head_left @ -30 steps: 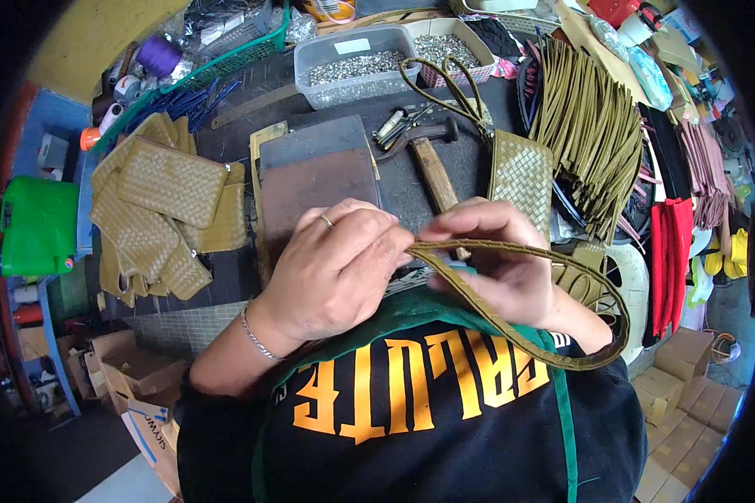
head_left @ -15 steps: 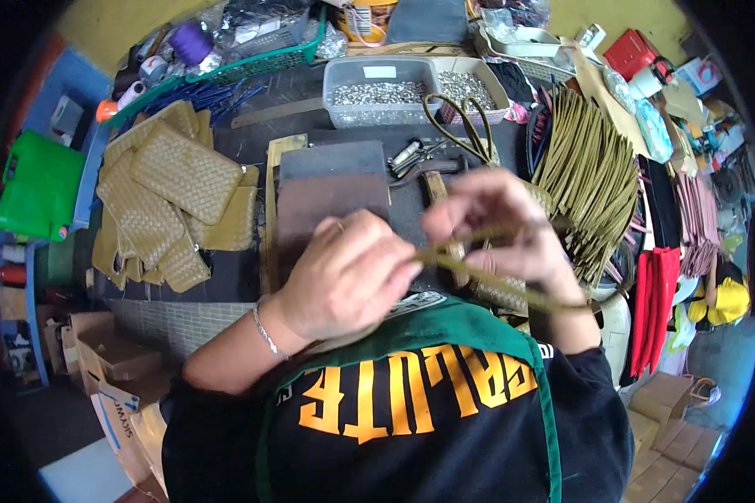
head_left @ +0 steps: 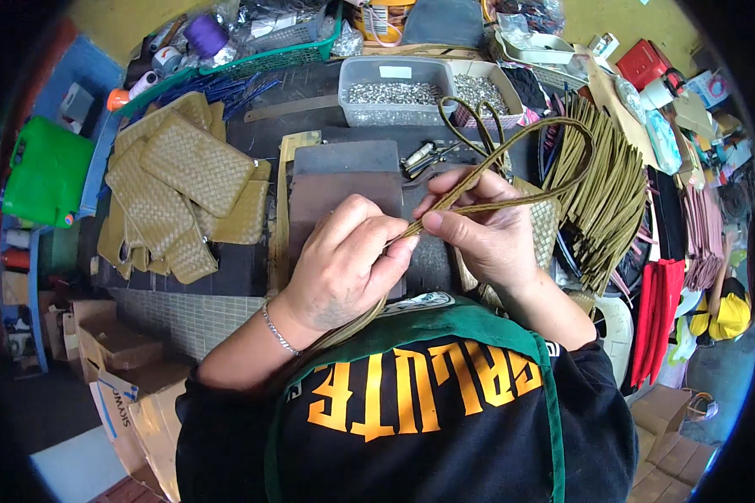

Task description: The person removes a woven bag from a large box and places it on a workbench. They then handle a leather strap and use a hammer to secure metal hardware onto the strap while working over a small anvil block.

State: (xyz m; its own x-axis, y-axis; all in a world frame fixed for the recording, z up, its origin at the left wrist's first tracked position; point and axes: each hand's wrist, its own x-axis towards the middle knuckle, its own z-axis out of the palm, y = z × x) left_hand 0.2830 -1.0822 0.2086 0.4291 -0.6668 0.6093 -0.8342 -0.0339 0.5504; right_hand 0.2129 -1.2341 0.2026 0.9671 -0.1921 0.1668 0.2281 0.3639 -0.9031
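Note:
My left hand [head_left: 348,260] pinches a doubled olive-brown strap [head_left: 579,138] near its middle, over the dark board on the bench. Just to the right, my right hand [head_left: 486,226] grips the same strap between thumb and fingers. The strap bends into a wide loop beyond my right hand, and its tails hang below my left hand toward the apron. Behind the right hand lies an olive woven pouch [head_left: 538,222], partly hidden, with another strap loop [head_left: 461,126] above it. A large bundle of olive straps [head_left: 604,189] lies to the right.
Woven olive pouches [head_left: 189,168] are piled at the left. A clear bin [head_left: 394,90] and a basket [head_left: 482,88] of small metal parts stand at the back. Hand tools [head_left: 428,158] lie behind the board [head_left: 344,189]. Red strips [head_left: 656,318] hang at the right edge.
My right hand has turned and now steadies the strap beside my left hand. The strap, blurred and low before, now stands out in a wide loop to the upper right.

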